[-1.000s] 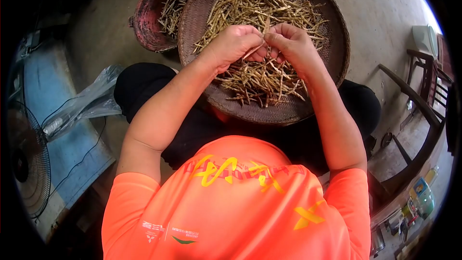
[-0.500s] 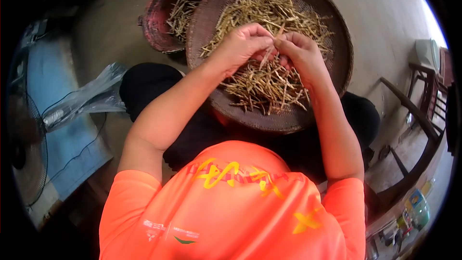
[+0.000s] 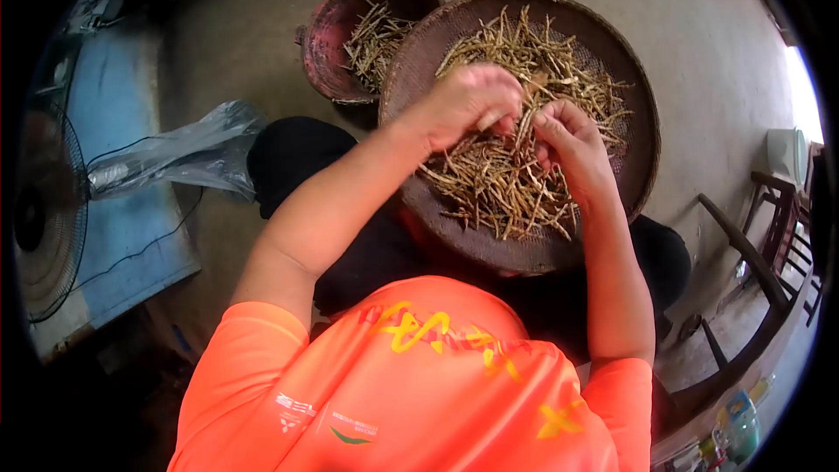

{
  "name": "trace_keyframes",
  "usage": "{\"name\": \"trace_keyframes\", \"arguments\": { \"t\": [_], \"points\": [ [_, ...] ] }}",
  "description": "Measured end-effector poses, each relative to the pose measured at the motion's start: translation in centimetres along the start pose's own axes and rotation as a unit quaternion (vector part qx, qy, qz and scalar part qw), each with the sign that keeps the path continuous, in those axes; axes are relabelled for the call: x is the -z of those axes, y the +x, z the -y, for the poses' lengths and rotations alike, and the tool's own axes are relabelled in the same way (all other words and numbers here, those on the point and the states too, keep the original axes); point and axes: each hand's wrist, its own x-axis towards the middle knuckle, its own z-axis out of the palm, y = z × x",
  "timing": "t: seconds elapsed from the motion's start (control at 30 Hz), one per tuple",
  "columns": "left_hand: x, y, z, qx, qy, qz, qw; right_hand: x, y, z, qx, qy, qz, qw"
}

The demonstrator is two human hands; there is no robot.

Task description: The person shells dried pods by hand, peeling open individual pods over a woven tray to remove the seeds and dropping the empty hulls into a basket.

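Dried, straw-coloured bean pods (image 3: pixel 507 192) lie heaped on a round woven tray (image 3: pixel 651 122), in a far pile and a near pile. Over the middle of the tray my left hand (image 3: pixel 476 105) is slightly smeared by motion, its fingers curled and pointing down; what they hold, if anything, I cannot make out. Close beside it on the right, my right hand (image 3: pixel 570 138) pinches a thin dry pod (image 3: pixel 525 129) between thumb and finger. The pod's lower part hangs over the near pile.
Beyond the tray's left side stands a reddish basin (image 3: pixel 328 57) holding more pods. A clear plastic bag (image 3: pixel 188 157) lies to the left, near a fan (image 3: pixel 48 210) and a cord. On the right are a dark wooden chair (image 3: pixel 743 245) and a pale bin (image 3: pixel 785 156).
My hands have come apart a little, the left rising away from the right. The view has shifted, so the tray and basin appear lower and further right.
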Motion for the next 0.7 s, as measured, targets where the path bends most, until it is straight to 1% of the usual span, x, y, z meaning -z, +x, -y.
{"name": "trace_keyframes", "arguments": {
  "t": [0.07,0.1,0.13,0.2,0.23,0.3,0.4,0.43,0.5,0.57,0.63,0.7],
  "points": [
    [1.7,0.3,-1.9,-0.103,0.087,-0.108,0.985,0.3,0.1,0.0,0.003,0.017,-0.02,1.0],
    [3.3,0.3,-3.3,-0.151,0.153,-0.169,0.962,0.5,0.1,0.0,0.011,0.027,-0.033,0.999],
    [4.4,0.2,-4.5,-0.19,0.214,-0.264,0.921,0.8,0.1,0.2,0.016,0.032,-0.045,0.998],
    [9.7,1.0,-5.1,-0.265,0.277,-0.359,0.851,1.2,0.2,0.3,0.023,0.035,-0.07,0.997],
    [12.3,1.4,-5.2,-0.241,0.37,-0.442,0.781,1.2,0.3,0.4,0.023,0.036,-0.07,0.997],
    [12.7,1.2,-4.6,-0.252,0.391,-0.539,0.703,1.4,0.1,0.5,0.023,0.034,-0.093,0.995],
    [12.6,1.5,-2.7,-0.257,0.367,-0.526,0.723,1.6,-0.1,1.0,0.02,0.035,-0.109,0.993],
    [11.8,1.5,-2.1,-0.274,0.396,-0.489,0.727,1.7,-0.1,1.2,0.021,0.045,-0.116,0.992],
    [9.4,0.9,-1.6,-0.183,0.367,-0.354,0.841,2.2,-0.3,1.5,0.023,0.041,-0.108,0.993],
    [9.8,1.1,0.6,-0.138,0.506,-0.22,0.823,2.5,-0.6,1.8,0.027,0.035,-0.102,0.994],
    [8.2,0.1,2.1,-0.054,0.549,-0.221,0.804,2.6,-1.0,2.1,0.022,0.034,-0.097,0.994],
    [7.9,-0.7,3.4,-0.025,0.687,-0.205,0.696,2.7,-1.2,2.3,0.028,0.034,-0.097,0.994]
  ]
}}
